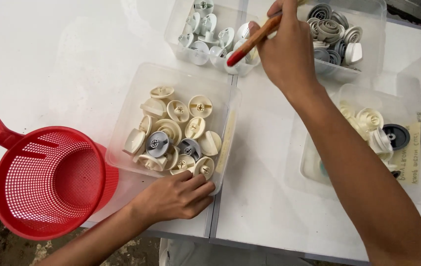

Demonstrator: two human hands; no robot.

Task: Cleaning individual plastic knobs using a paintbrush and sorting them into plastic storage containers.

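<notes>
At the near edge of the clear tub (136,93) of cream knobs (199,106), the left hand (173,197) rests, fingers together on its rim. Right hand (287,49) pinches a red-tipped tool (250,43) (upper end hidden) over another tub (181,27).

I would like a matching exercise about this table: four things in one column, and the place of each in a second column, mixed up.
Things:
1. red strainer basket
2. red-tipped stick
3. bin of cream knobs
4. black knob

Places:
A. in the right hand, tip over the top middle bin
B. in the clear bin at the far right
C. at the table's left edge
D. in the middle, with the left hand at its near corner

Pairs: 1-C, 2-A, 3-D, 4-B
</notes>
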